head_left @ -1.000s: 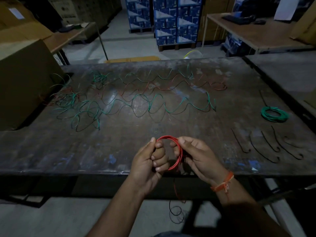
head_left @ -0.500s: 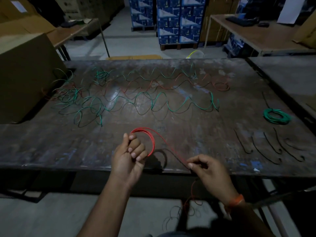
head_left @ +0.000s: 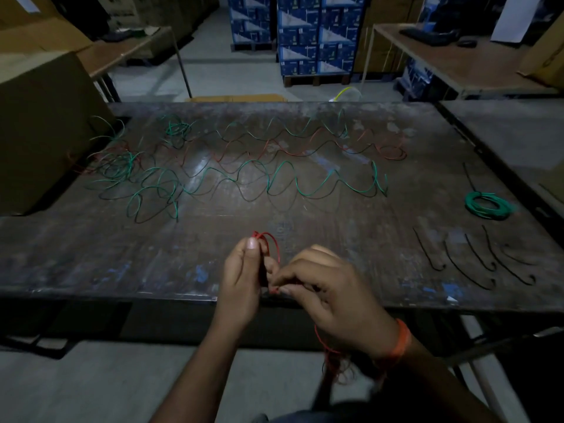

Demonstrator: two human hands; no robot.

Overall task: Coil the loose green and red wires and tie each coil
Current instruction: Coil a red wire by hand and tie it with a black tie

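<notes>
**Hands meet at the red coil, near table edge**

Left hand [head_left: 244,279] pinches the red coil [head_left: 268,244] upright over the near edge of the table [head_left: 91,270], loops rising far of the thumb. Right hand [head_left: 329,288], just right of it and touching, grips the red wire tail [head_left: 328,352], which hangs below toward the floor. Half a second ago the right hand was well apart, drawing wire out; now it has closed in. Loose green wire [head_left: 274,178] lies far.
</notes>
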